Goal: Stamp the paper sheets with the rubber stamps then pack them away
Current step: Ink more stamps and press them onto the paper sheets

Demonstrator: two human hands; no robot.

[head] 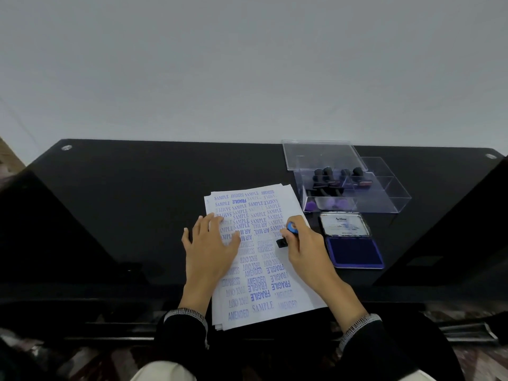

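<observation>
A stack of white paper sheets [261,259] lies on the black table, the top one covered with blue stamped words. My left hand [210,244] rests flat on the sheet's left side, fingers spread. My right hand [305,247] grips a rubber stamp [287,235] with a blue top; its black base sits on the paper's right part. An open ink pad [354,251] with a dark blue surface lies just right of my right hand. Behind it stands a clear plastic box [384,196] with several black-handled stamps inside.
The box's clear lid [321,155] leans behind the box near the table's far edge. The glossy black table [137,202] runs wide to the left. A pale wall rises behind it. Dark panels flank both sides.
</observation>
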